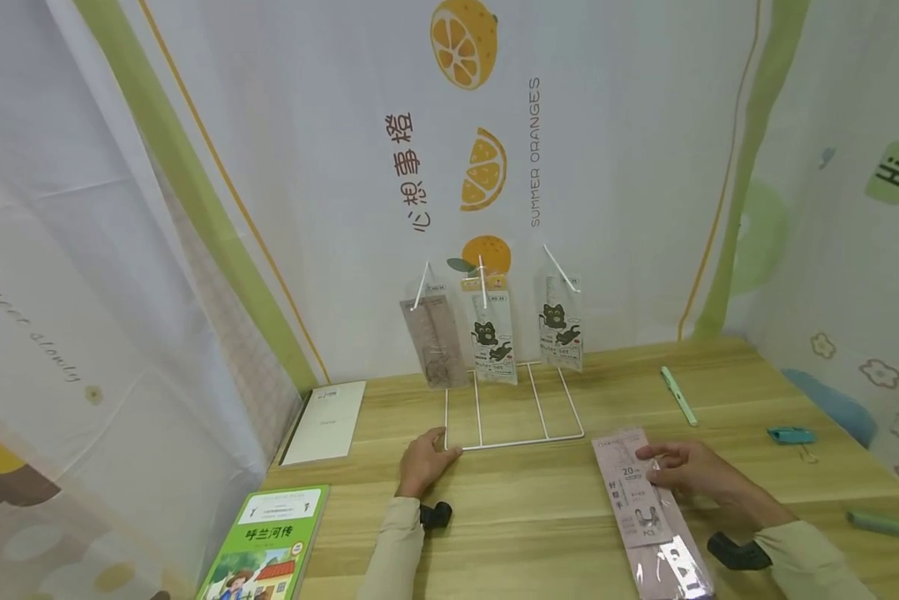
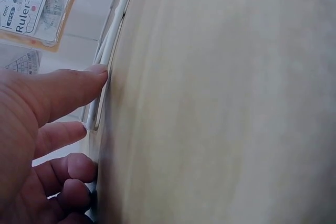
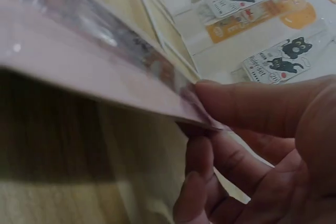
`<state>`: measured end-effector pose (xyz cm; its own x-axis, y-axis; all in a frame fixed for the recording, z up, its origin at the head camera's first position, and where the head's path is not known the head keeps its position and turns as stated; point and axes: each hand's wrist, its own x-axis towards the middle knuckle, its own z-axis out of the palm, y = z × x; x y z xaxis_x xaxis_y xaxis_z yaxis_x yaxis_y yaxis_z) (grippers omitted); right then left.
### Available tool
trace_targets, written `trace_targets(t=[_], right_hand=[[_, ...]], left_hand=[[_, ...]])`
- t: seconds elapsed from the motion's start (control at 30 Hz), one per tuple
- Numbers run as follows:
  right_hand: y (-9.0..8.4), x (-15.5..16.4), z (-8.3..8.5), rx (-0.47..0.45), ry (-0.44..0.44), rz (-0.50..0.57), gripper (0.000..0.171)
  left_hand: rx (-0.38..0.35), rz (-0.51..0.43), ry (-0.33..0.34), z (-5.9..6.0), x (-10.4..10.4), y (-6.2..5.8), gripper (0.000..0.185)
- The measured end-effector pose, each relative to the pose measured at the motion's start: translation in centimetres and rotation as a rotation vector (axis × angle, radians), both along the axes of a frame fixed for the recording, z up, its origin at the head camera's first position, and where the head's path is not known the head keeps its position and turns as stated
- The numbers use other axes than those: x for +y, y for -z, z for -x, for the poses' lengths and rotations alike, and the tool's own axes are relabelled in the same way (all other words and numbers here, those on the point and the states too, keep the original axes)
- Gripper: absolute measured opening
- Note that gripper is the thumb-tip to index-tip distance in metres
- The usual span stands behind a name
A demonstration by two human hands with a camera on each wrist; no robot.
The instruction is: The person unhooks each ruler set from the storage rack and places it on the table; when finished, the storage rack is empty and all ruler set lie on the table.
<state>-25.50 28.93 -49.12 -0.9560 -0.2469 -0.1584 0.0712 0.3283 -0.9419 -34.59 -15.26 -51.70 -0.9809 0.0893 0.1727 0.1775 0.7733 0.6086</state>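
We held the white rack (image 1: 514, 417) down with our flat left hand (image 1: 423, 461), our right hand (image 1: 687, 468) pinched the pink ruler pack (image 1: 647, 517) off the counter (image 1: 539, 517), and we judged hanging it on a hook came next.

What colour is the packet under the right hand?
The packet is pale pink with a clear shiny part. The head view shows it best, under the right hand.

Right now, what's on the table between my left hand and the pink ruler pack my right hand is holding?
Only bare wood in the head view: between the left hand and the pink ruler pack nothing lies, though the white wire rack sits just behind that stretch.
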Motion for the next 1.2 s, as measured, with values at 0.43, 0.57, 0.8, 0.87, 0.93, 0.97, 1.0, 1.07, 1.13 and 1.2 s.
trace_targets(t=[0.43,0.57,0.8,0.87,0.93,0.97,1.0,1.07,1.13,1.2], right_hand=[[0.6,-0.2,-0.2,0.066,-0.012,-0.109,0.04],[0.7,-0.4,-0.3,0.095,0.001,-0.166,0.04],[0.7,-0.6,-0.4,0.142,-0.003,-0.241,0.041],[0.7,-0.5,-0.5,0.163,-0.02,-0.239,0.041],[0.8,-0.3,-0.5,0.181,-0.038,-0.233,0.042],[0.8,-0.2,-0.5,0.19,-0.047,-0.232,0.042],[0.8,-0.2,-0.6,0.193,-0.051,-0.229,0.043],[0.8,0.0,-0.6,0.189,-0.053,-0.226,0.044],[0.7,0.1,-0.7,0.185,-0.057,-0.231,0.047],[0.6,0.4,-0.7,0.187,-0.055,-0.246,0.05]], left_hand=[[-0.001,0.006,-0.002,0.1,-0.1,-0.2,0.056],[0.007,0.009,0.001,0.2,-0.3,-0.3,0.056],[0.026,0.018,0.002,0.2,-0.5,-0.4,0.055],[0.018,0.015,0.005,0.2,-0.4,-0.4,0.055],[0.013,0.011,0.005,0.2,-0.3,-0.3,0.056],[0.016,0.01,0.005,0.2,-0.3,-0.3,0.056],[0.015,0.009,0.004,0.2,-0.3,-0.3,0.056],[0.011,0.002,0.004,0.1,-0.2,-0.2,0.056],[0.012,0.001,0.005,0.1,-0.1,0.0,0.056],[0.001,-0.004,0.005,0.1,0.0,0.1,0.056]])
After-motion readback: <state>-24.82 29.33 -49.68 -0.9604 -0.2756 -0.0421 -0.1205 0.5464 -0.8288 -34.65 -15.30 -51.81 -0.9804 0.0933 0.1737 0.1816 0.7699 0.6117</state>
